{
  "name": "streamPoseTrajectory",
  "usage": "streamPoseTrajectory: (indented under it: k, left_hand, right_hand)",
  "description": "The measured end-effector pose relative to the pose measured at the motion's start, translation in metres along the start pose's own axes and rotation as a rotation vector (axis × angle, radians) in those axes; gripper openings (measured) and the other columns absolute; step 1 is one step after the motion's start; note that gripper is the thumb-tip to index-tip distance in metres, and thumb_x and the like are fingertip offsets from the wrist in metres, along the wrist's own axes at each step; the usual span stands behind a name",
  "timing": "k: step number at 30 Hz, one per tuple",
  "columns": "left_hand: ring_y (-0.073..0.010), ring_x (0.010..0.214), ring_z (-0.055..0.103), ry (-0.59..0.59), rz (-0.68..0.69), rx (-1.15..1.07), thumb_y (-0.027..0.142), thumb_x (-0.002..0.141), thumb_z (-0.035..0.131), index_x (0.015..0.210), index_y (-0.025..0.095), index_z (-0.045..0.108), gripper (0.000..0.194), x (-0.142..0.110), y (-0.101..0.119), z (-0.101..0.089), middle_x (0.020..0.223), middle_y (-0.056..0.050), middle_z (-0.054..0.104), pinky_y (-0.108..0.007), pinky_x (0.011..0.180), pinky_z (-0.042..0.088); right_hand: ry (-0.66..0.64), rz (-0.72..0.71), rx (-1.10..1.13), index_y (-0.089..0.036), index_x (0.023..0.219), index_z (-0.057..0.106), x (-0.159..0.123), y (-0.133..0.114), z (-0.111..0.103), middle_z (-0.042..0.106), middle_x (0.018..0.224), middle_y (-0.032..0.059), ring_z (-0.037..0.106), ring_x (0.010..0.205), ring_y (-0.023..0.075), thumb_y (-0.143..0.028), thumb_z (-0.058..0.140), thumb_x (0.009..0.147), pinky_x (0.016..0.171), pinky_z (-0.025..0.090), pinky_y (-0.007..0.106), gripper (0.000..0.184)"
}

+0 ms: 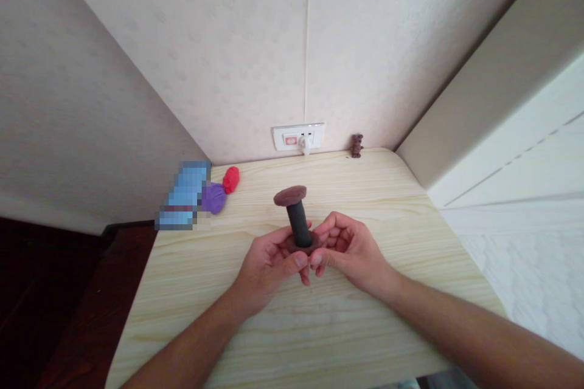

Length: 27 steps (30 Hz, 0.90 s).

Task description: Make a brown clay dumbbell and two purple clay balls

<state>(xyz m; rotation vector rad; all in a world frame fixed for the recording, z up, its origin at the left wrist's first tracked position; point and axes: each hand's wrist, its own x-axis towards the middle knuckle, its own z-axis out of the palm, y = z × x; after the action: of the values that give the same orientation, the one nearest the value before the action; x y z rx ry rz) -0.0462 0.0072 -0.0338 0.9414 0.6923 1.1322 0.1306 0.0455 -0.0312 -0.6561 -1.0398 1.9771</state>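
Observation:
Between my hands is a spool-shaped piece (pixel 298 223), with a dark grey cylinder joining two flat brown discs; it looks like modelling clay. It tilts slightly to the left above the table. My left hand (pixel 272 258) is closed around the left side of the lower disc, its thumb lying on the front rim. On the other side, my right hand (pixel 349 249) pinches the right edge of that disc between curled fingers and thumb. The upper disc is free of both hands. Parts of the lower disc are hidden by my fingers.
The pale wood table (pixel 201 292) meets the wall at the back. At back left lie a purple lump (pixel 213 197), a red lump (pixel 231 179) and a blurred blue item (pixel 185 194). A small brown bear figure (pixel 356 146) stands at back right, near a wall socket (pixel 298 137).

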Motion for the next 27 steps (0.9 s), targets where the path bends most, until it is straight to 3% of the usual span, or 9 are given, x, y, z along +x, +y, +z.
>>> streamPoseTrajectory:
  k: [4,11,17,27]
  left_hand:
    - [-0.0156,0.070,0.068,-0.010,-0.022,0.026,0.027,0.087,0.074,0.123,0.013,0.069,0.038,-0.0014,0.0007,-0.0013,0.083,-0.007,0.071,-0.024,0.057,0.057]
    - [-0.0148,0.074,0.069,0.020,0.012,0.024,0.022,0.089,0.072,0.127,0.019,0.060,0.039,-0.0010,-0.0035,-0.0004,0.097,-0.006,0.071,-0.024,0.059,0.058]
    - [-0.0144,0.075,0.070,0.089,0.023,0.062,0.019,0.089,0.072,0.115,0.016,0.054,0.031,-0.0005,-0.0070,0.0014,0.100,-0.008,0.072,-0.025,0.061,0.058]
    - [-0.0149,0.074,0.068,0.090,0.027,0.100,0.023,0.089,0.072,0.112,0.016,0.055,0.029,-0.0009,-0.0023,0.0053,0.098,-0.008,0.070,-0.026,0.060,0.057]
  right_hand:
    - [0.025,0.052,-0.022,-0.015,0.099,0.067,0.0006,-0.0022,-0.0005,0.074,0.071,-0.0021,0.069,0.054,0.0093,-0.017,0.094,0.062,0.053,0.060,0.019,0.047]
    - [0.035,0.024,-0.048,-0.015,0.088,0.065,0.0017,-0.0042,0.0014,0.076,0.074,0.0002,0.070,0.057,0.0089,-0.018,0.092,0.067,0.055,0.058,0.018,0.034]
    - [0.048,-0.014,-0.061,-0.017,0.088,0.062,0.0015,-0.0040,0.0010,0.075,0.075,-0.0028,0.069,0.059,0.0070,-0.012,0.093,0.063,0.058,0.057,0.017,0.040]
    - [0.018,-0.012,-0.129,-0.018,0.093,0.059,0.0002,-0.0047,0.0006,0.073,0.075,-0.0007,0.069,0.061,0.0112,-0.025,0.088,0.074,0.057,0.056,0.023,0.036]
